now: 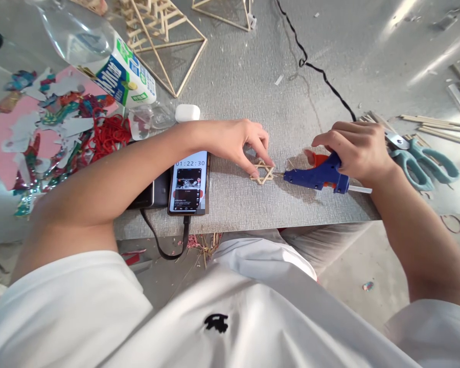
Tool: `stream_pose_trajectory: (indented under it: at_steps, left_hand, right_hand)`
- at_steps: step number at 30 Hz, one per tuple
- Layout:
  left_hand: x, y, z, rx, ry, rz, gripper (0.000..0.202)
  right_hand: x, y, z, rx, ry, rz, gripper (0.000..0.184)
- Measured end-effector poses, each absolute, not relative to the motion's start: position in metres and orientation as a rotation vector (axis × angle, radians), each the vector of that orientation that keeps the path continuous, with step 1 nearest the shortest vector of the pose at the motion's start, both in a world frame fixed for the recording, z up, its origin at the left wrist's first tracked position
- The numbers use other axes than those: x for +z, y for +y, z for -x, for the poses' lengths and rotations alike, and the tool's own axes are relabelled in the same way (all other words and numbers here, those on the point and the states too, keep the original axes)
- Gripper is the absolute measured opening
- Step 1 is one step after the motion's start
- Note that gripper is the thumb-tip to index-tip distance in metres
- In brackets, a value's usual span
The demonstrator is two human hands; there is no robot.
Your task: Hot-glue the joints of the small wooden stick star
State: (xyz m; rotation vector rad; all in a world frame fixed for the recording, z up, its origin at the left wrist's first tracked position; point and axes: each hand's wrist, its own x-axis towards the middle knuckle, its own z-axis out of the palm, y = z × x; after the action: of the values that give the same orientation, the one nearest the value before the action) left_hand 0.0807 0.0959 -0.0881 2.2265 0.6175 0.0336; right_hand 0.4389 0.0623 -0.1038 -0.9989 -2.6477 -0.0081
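Near the table's front edge lies a small six-pointed star of thin wooden sticks [267,175]. My left hand [249,144] pinches its left side between thumb and fingertips. From the right, my right hand [354,148] grips a blue hot glue gun [310,176] with an orange trigger. The gun's nozzle points left and meets or nearly meets the star's right side; contact is too small to tell. A clear glue stick [360,189] sticks out of the gun's back end. Part of the gun's handle is hidden under my right hand.
A lit phone [186,191] and a black power bank [161,189] lie under my left forearm. Scissors [417,158] and loose sticks [440,128] lie right. A plastic bottle [99,56], stick frames [168,46], red string [109,134] and a black cord [322,74] lie farther back.
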Motion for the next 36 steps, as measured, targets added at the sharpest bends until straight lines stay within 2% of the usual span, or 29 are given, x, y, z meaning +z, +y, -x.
stream_pose_trajectory:
  at_steps: [4,13,20,30,36]
  left_hand:
    - [-0.0878,0.0954,-0.0807,0.028,0.616,-2.227,0.045]
    - [-0.087,0.095,-0.0811,0.042,0.617,-2.232,0.047]
    - [-0.0863,0.0947,-0.0813,0.051,0.621,-2.234,0.045]
    - [-0.0891,0.0955,-0.081,0.071,0.6,-2.225,0.038]
    - [-0.0895,0.096,-0.0814,0.075,0.603,-2.199,0.042]
  right_hand:
    - [-0.1015,0.0623,-0.4365,-0.034,-2.687,1.025,0.031]
    - [-0.1076,0.0646,-0.4354,-0.063,-2.708,0.964,0.033]
    - [-0.1093,0.0652,-0.4359,-0.027,-2.671,0.936,0.027]
    - [-0.1104,0.0648,-0.4305,-0.03,-2.682,0.919,0.029]
    - [-0.1092,0.0638,-0.4297,-0.022,-2.669,0.923,0.032]
